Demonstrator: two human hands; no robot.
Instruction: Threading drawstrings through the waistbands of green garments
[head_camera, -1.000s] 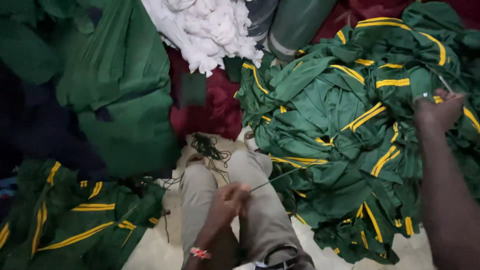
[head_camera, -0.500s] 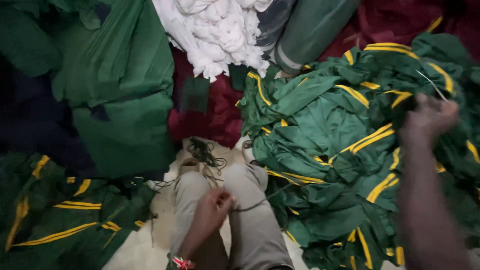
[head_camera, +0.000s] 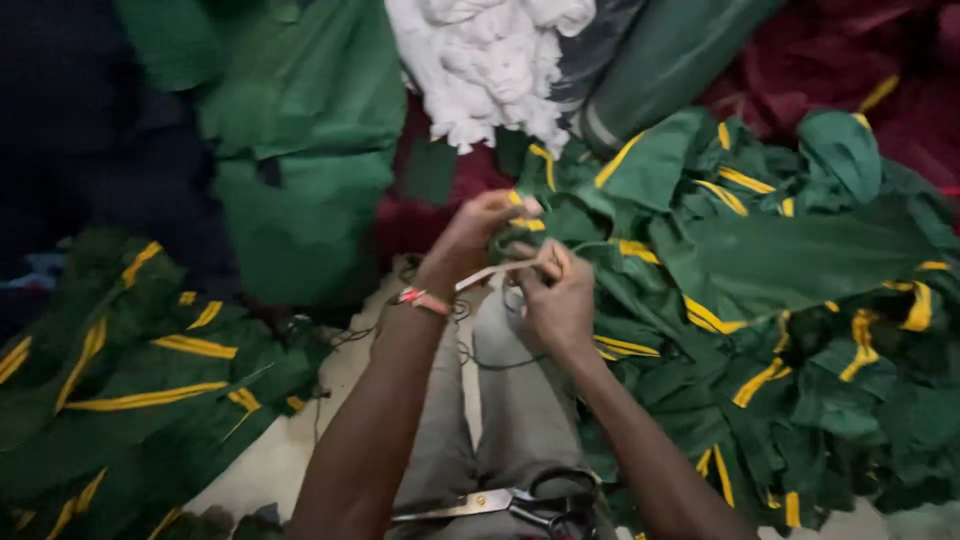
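Note:
My left hand (head_camera: 478, 232), with a red-and-white band on the wrist, pinches the edge of a green garment piece with yellow stripes (head_camera: 640, 215) at the middle of the view. Right beside it, my right hand (head_camera: 556, 300) grips a thin pale strip (head_camera: 492, 272) that runs between the two hands. Both hands are over my lap, close to touching. A pair of black-handled scissors (head_camera: 505, 502) lies on my grey trousers at the bottom edge, apart from both hands. A dark thread (head_camera: 490, 362) trails across my lap.
A heap of green and yellow garment pieces (head_camera: 810, 330) fills the right side, and another one (head_camera: 120, 380) lies at the lower left. Plain green cloth (head_camera: 300, 150), a white cloth bundle (head_camera: 490, 60), a grey-green fabric roll (head_camera: 670, 55) and maroon cloth (head_camera: 880, 60) lie beyond.
My right hand has come in from the far right of the heap to the middle. My left hand has risen from my lap to meet it at the green piece.

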